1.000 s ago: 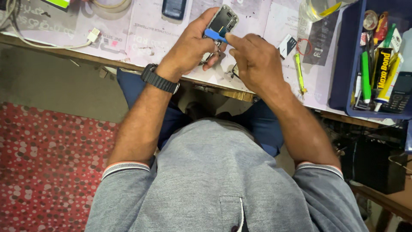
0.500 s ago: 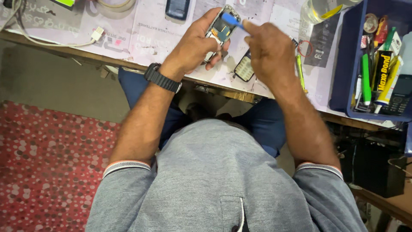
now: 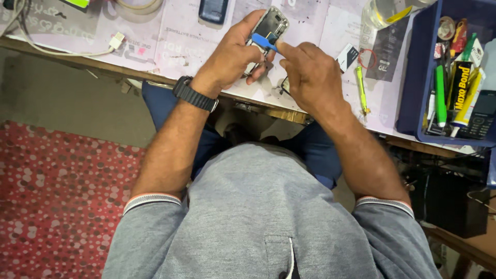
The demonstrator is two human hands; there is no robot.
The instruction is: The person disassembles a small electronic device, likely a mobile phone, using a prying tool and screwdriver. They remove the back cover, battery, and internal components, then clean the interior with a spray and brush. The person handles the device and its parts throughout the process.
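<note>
My left hand (image 3: pixel 232 54) grips a small opened phone (image 3: pixel 272 24) with its inner frame showing, held tilted above the table edge. My right hand (image 3: pixel 309 72) pinches a small blue pry tool (image 3: pixel 262 40) and presses its tip against the lower side of the phone. A black watch (image 3: pixel 195 94) sits on my left wrist. Part of the phone is hidden under my left fingers.
A blue tray (image 3: pixel 413 77) at the right holds glue tubes, pens and a dark keypad phone (image 3: pixel 480 116). A yellow-green screwdriver (image 3: pixel 361 89), a dark phone (image 3: pixel 213 10), a tape roll (image 3: pixel 137 6) and a white cable plug (image 3: pixel 116 40) lie on the paper-covered table (image 3: pixel 181 46). Red dotted carpet (image 3: pixel 51 196) lies below.
Both hands shifted slightly on the phone; the blue tool went up to its top end, then came back down to its lower side.
</note>
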